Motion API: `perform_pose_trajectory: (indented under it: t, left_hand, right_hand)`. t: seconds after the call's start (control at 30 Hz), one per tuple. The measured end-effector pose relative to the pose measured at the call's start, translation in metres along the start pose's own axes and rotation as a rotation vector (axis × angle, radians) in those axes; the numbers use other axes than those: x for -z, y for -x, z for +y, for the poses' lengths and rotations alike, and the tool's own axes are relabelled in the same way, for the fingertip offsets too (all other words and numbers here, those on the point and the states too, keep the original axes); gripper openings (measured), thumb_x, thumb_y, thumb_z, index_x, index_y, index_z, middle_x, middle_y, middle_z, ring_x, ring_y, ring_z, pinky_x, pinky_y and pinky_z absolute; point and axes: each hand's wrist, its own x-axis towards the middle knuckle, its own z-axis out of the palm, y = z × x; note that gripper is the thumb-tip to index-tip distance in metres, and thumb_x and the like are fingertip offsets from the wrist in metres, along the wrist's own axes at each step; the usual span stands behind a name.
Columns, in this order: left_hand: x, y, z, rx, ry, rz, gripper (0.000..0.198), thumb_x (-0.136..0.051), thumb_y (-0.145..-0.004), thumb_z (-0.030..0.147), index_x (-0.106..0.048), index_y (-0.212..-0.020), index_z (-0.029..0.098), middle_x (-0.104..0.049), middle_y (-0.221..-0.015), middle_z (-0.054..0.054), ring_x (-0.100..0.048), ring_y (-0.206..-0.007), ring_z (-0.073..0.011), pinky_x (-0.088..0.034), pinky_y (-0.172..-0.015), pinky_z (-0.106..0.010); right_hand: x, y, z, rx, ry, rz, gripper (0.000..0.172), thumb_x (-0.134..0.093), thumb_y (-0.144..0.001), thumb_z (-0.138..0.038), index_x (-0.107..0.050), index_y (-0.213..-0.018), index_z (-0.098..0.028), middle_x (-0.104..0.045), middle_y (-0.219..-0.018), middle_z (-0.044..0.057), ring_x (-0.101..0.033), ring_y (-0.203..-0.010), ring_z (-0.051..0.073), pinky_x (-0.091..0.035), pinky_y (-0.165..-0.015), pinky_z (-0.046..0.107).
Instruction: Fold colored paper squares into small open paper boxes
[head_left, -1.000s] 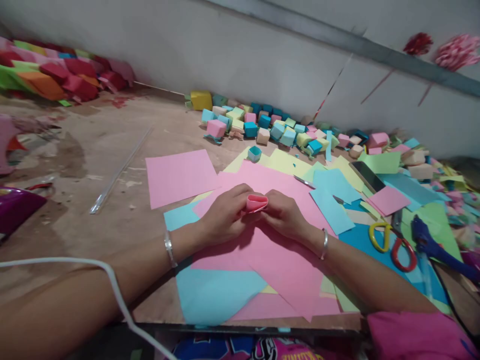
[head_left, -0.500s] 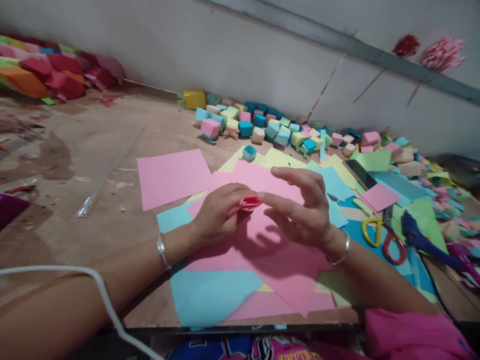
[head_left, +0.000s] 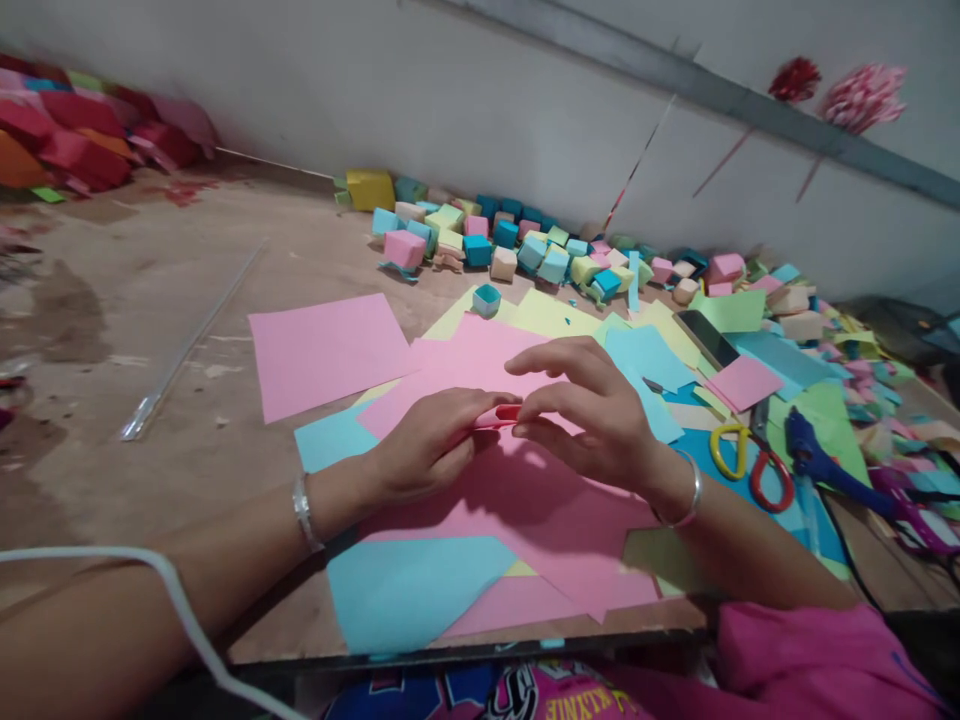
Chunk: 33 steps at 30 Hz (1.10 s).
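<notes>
Over the middle of the paper pile, my left hand (head_left: 424, 438) is closed round a small folded piece of pink paper (head_left: 496, 416), whose open, layered end faces right. My right hand (head_left: 604, 425) pinches that end between thumb and a finger, while another finger is curved above it. The left fingers hide part of the fold. Beneath both hands lie large pink sheets (head_left: 570, 530), with a light blue sheet (head_left: 405, 590) near the table edge. A separate pink sheet (head_left: 326, 355) lies flat to the left.
Scissors (head_left: 757, 455) with yellow and red handles and a blue glue gun (head_left: 825, 460) lie at right, near a phone (head_left: 705, 338). Many small paper boxes (head_left: 476, 250) line the wall. A clear plastic strip (head_left: 195, 340) lies left; a white cable (head_left: 169, 580) crosses my left forearm.
My right thumb and finger have closed onto the right end of the folded pink paper, from a looser, more spread pose. The view has shifted slightly to the right.
</notes>
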Motion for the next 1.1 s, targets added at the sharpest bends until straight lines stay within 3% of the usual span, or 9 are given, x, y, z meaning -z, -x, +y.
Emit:
perform_pose_trajectory:
  t: [0.1,0.27,0.47,0.7,0.87,1.1]
  left_hand:
    - [0.000,-0.001,-0.001,-0.020,-0.037,-0.023,0.022,-0.045,-0.087,0.016,-0.063,-0.098,0.022,-0.071,-0.088,-0.004,-0.062,-0.075,-0.0183,-0.051,-0.076,-0.034]
    - [0.001,-0.002,0.000,-0.013,-0.019,-0.022,0.020,-0.043,-0.088,0.016,-0.062,-0.093,0.022,-0.068,-0.081,-0.002,-0.059,-0.069,-0.0169,-0.049,-0.075,-0.032]
    - [0.001,-0.001,0.002,0.053,0.093,-0.053,0.019,-0.043,-0.096,0.025,-0.062,-0.098,0.021,-0.068,-0.087,-0.004,-0.061,-0.076,-0.0168,-0.049,-0.076,-0.030]
    - [0.002,-0.001,0.008,0.112,0.171,-0.045,0.034,-0.038,-0.101,0.041,-0.064,-0.105,0.019,-0.067,-0.082,-0.004,-0.060,-0.076,-0.0174,-0.049,-0.074,-0.029]
    - [0.001,-0.003,0.010,0.073,0.118,-0.018,0.040,-0.033,-0.103,0.042,-0.060,-0.118,0.016,-0.070,-0.102,-0.008,-0.063,-0.085,-0.0173,-0.050,-0.078,-0.029]
    - [-0.005,0.003,0.000,0.054,-0.023,0.013,0.040,-0.034,-0.103,0.038,-0.054,-0.131,0.018,-0.068,-0.120,-0.010,-0.064,-0.104,-0.0206,-0.050,-0.090,-0.034]
  right_hand:
    - [0.001,-0.002,0.005,0.002,-0.056,-0.068,0.009,-0.062,-0.092,-0.027,-0.062,-0.084,-0.022,-0.064,-0.116,0.008,-0.059,-0.106,0.021,-0.053,-0.086,0.039]
    - [0.000,-0.002,0.004,0.062,0.024,-0.049,0.011,-0.056,-0.094,-0.020,-0.061,-0.084,-0.022,-0.067,-0.110,0.007,-0.059,-0.098,0.019,-0.052,-0.084,0.036]
    - [-0.002,0.000,0.005,0.124,0.146,-0.065,0.016,-0.049,-0.093,-0.012,-0.054,-0.081,-0.023,-0.070,-0.093,0.003,-0.059,-0.079,0.015,-0.045,-0.070,0.033]
    - [-0.005,0.004,0.015,0.094,-0.013,-0.052,0.012,-0.048,-0.097,-0.020,-0.050,-0.085,-0.021,-0.066,-0.083,0.005,-0.058,-0.074,0.015,-0.047,-0.067,0.031]
    - [-0.006,0.004,0.015,0.052,-0.090,-0.048,0.013,-0.050,-0.096,-0.017,-0.050,-0.084,-0.021,-0.064,-0.080,0.005,-0.059,-0.075,0.016,-0.050,-0.068,0.030]
    - [-0.015,0.005,0.012,-0.078,-0.204,0.102,0.012,-0.066,-0.088,-0.020,-0.054,-0.087,-0.019,-0.064,-0.087,0.007,-0.063,-0.087,0.018,-0.054,-0.076,0.033]
